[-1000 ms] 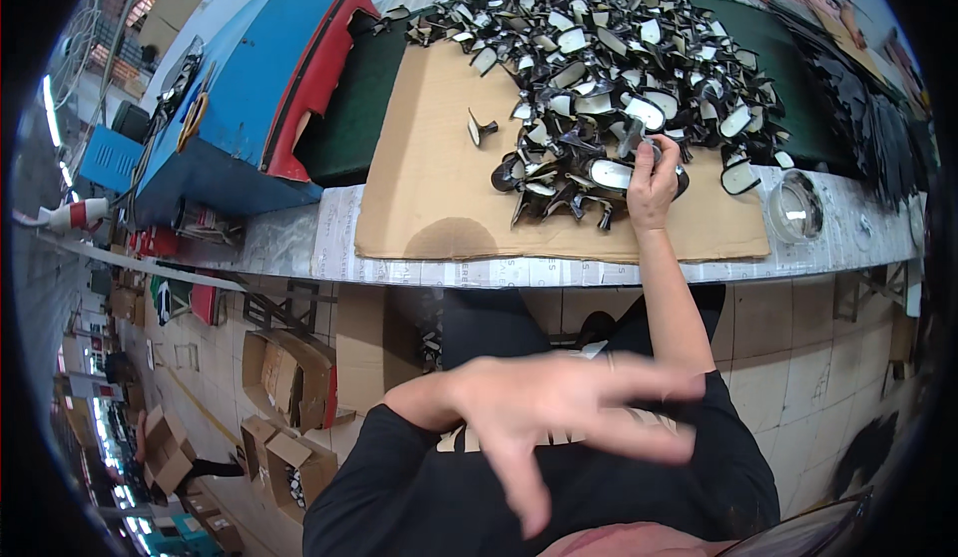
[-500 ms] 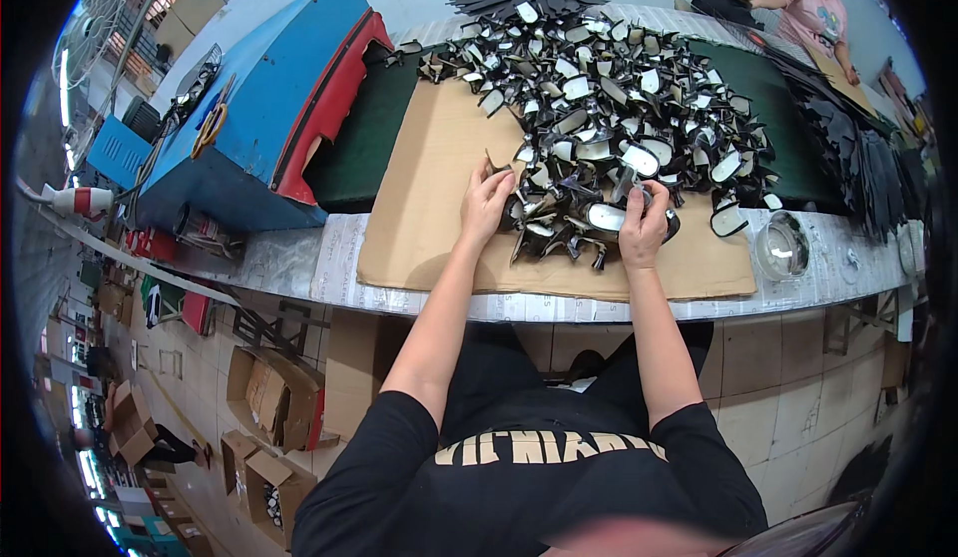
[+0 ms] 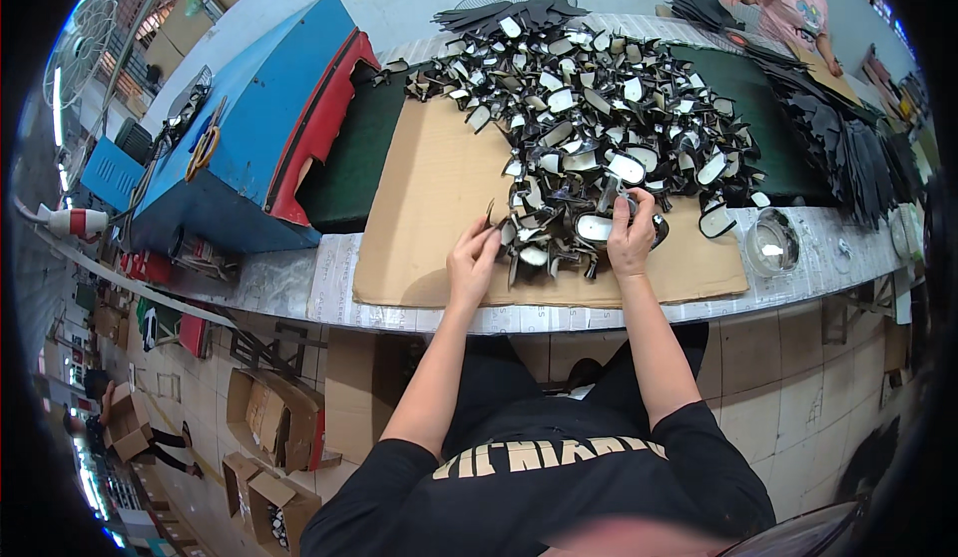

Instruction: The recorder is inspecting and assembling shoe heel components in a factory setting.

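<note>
A large heap of glossy black pieces with pale, rounded faces (image 3: 574, 118), which look like shoe heels, spreads over a cardboard sheet (image 3: 419, 198) and a green belt. At the heap's near left edge, my left hand (image 3: 472, 263) is closed, pinching a thin dark piece (image 3: 490, 214) between thumb and fingers. My right hand (image 3: 631, 241) is curled at the near side of the pile, gripping a small dark, shiny piece whose kind is partly hidden by the fingers. A pale-faced heel (image 3: 594, 228) lies just left of that hand.
At left stands a blue machine (image 3: 235, 108) with a red flap (image 3: 324, 123) and scissors (image 3: 205, 148) on it. A clear round bowl (image 3: 773, 245) sits on the right. Black flat pieces (image 3: 838, 158) hang at the far right, near another person (image 3: 793, 8).
My left hand has moved slightly down and left with the thin piece. My right hand has shifted a little down. The view has tilted slightly, and the other person's arm has moved.
</note>
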`<action>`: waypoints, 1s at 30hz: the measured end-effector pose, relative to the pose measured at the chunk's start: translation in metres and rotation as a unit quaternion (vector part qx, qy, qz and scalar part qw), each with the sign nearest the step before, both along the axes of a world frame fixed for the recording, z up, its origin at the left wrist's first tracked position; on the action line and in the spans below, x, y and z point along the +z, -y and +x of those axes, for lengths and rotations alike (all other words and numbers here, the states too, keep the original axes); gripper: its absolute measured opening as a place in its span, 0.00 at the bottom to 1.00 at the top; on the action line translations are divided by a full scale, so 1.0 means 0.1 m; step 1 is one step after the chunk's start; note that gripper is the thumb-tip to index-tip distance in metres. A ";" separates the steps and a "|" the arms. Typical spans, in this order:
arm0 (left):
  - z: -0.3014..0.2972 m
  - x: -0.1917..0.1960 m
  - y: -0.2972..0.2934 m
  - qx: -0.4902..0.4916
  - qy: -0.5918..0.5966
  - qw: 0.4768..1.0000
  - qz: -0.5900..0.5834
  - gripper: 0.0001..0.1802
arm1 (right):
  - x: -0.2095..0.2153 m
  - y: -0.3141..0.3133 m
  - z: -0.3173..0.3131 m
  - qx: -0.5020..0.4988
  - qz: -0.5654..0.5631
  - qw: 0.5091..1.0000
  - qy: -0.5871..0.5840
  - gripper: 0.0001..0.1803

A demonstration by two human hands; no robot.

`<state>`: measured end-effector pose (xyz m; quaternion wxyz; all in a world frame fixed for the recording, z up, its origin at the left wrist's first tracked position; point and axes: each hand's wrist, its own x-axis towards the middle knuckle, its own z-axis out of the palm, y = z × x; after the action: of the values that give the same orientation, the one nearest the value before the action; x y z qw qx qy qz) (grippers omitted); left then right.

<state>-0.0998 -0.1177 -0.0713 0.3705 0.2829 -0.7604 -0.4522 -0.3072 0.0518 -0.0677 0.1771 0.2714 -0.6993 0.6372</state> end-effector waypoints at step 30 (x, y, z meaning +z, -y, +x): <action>0.11 -0.05 -0.15 0.063 0.051 0.993 -0.087 0.22 | 0.96 -2.89 -1.35 -0.222 0.341 0.912 0.057 0.18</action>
<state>-0.0885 -0.1022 -0.0758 0.3823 0.3195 -0.7954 -0.3450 -0.4422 0.3407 0.0285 0.1707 0.1159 -0.9251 0.3189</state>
